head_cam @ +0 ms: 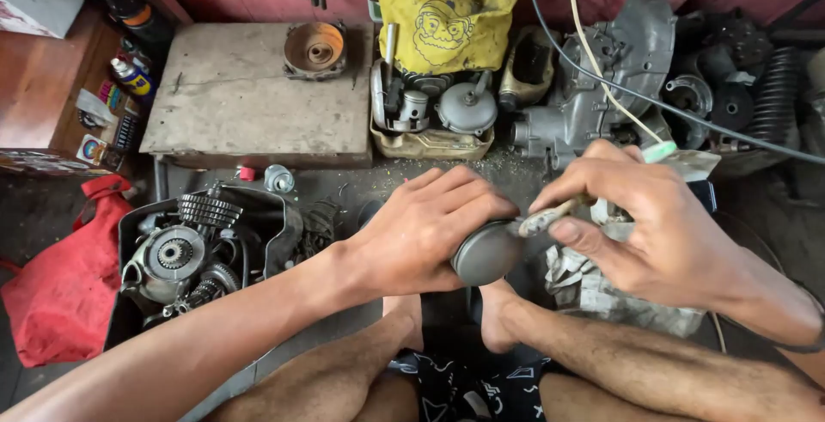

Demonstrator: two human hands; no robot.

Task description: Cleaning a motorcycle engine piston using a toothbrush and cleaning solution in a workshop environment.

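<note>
At far left a red bag (64, 289) lies on the floor beside one black tub (137, 224) holding gears and a clutch; behind it stands one low wooden surface (249, 95) bearing a rusty round part (314, 47). The left hand (425, 233) has its fingers curled tight round one dark round metal piece (485, 254), held above the person's feet. Just right of it, touching its upper edge, the right hand (657, 224) pinches one worn brush (559, 212) between thumb and fingers; the brush's long axis runs left to right, tip toward the piece. Grey engine casings (601, 87) lie behind.
</note>
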